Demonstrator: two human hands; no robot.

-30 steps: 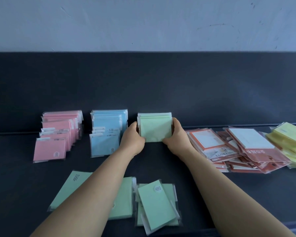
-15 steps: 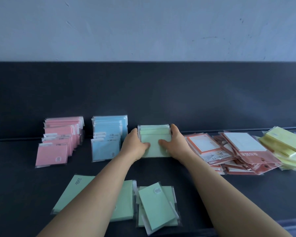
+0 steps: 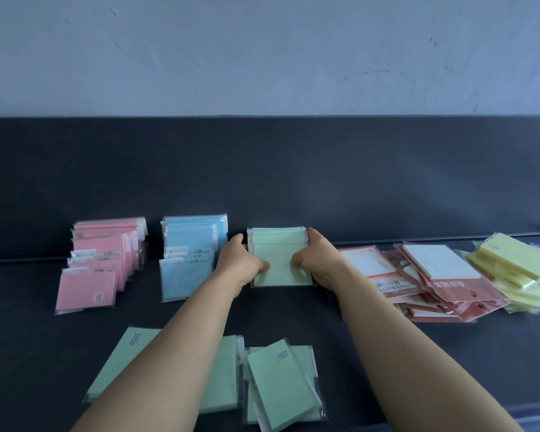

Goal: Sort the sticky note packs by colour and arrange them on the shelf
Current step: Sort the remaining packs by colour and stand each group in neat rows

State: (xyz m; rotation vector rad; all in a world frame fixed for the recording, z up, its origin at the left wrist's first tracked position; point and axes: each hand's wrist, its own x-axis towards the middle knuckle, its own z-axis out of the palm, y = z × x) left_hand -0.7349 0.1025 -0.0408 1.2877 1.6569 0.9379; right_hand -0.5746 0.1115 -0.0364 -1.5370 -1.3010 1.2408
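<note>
Both hands, left (image 3: 239, 265) and right (image 3: 320, 263), curl around the standing green packs (image 3: 279, 257), thumbs pressing their front.

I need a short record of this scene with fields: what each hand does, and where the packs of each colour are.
left hand: grips left edge of green stack
right hand: grips its right edge
pink row: far left
blue row: between pink row and green stack
loose green packs: flat, in front
red-white packs: heap right of the stack
yellow packs: heap, far right
</note>
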